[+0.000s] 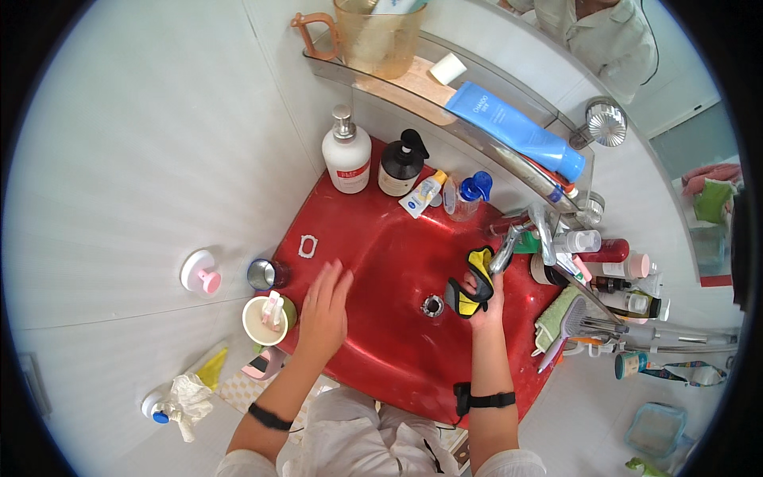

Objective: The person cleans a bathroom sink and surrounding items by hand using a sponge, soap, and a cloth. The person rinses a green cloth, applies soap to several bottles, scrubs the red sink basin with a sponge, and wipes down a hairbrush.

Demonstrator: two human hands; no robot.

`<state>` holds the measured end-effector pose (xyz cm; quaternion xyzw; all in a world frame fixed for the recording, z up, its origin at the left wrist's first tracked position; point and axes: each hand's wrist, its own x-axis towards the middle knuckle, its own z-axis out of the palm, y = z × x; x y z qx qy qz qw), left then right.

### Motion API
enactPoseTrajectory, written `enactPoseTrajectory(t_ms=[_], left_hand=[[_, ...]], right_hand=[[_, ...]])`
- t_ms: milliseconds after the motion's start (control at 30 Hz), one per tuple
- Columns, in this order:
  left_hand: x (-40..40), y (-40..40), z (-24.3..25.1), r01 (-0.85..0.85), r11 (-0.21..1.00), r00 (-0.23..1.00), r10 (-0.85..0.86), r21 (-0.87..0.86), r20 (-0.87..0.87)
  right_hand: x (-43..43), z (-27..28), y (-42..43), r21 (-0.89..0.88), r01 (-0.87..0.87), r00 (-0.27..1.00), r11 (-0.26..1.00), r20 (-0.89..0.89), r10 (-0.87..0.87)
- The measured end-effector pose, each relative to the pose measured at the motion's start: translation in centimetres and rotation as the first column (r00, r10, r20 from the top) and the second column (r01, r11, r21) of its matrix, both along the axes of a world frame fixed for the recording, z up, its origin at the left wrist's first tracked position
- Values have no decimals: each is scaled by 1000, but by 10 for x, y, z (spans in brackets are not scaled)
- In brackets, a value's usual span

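Observation:
My right hand (490, 305) grips a folded yellow and grey cleaning cloth (466, 309) under the chrome faucet (508, 247). Part of the cloth touches or hangs very close to the spout; I cannot tell which. Below lies the basin of a glossy red sink (393, 340), its drain hole (432, 306) just left of the cloth. My left hand (325, 313) holds nothing, its fingers stretched out over the sink's left ledge. A small white frame-shaped piece (307, 246) lies past those fingertips. Close to the left hand are a white and green cup (251, 322) and a dark metal-rimmed tumbler (261, 274).
Along the back ledge stand a white pump bottle (347, 158), a black pump bottle (400, 170), a tube (423, 194) and a blue-topped bottle (465, 200). A glass shelf (381, 89) overhangs them. Rightward are toiletries, a green towel (557, 316) and a hairbrush (573, 319).

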<state>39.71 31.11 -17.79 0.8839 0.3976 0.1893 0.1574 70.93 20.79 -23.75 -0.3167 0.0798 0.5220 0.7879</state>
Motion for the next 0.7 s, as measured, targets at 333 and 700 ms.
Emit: enactPoseTrajectory(t_ms=[333, 700], left_hand=[[11, 60, -62, -295, 951, 906, 308, 88, -292], [-4, -3, -48, -200, 979, 917, 171, -44, -359]], right_hand=[[-27, 13, 10, -183, -79, 984, 980, 142, 106], [-129, -3, 147, -245, 64, -334, 967, 908, 252]])
